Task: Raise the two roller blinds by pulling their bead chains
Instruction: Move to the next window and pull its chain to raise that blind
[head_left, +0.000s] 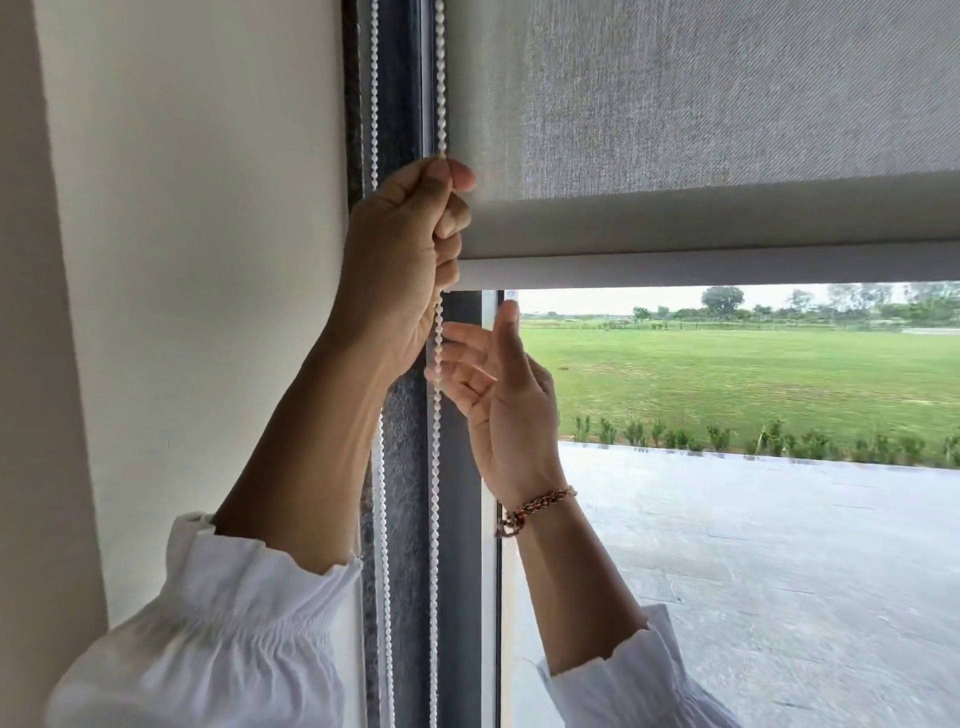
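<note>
A grey woven roller blind (701, 104) covers the upper window; its bottom bar (727, 270) hangs at mid height. A white bead chain (440, 78) runs down the dark window frame beside the blind's left edge. My left hand (405, 260) is closed around this chain strand next to the bottom bar. Just below it, my right hand (498, 395), with a braided bracelet, has its fingers spread beside the same strand, fingertips touching or nearly touching the beads. A second chain strand (375, 93) hangs further left against the frame. Only one blind is in view.
A cream wall (197, 260) stands at the left. The dark window frame (460, 519) runs vertically between wall and glass. Through the glass below the blind I see a paved terrace (779, 571), a low hedge and a green lawn (727, 374).
</note>
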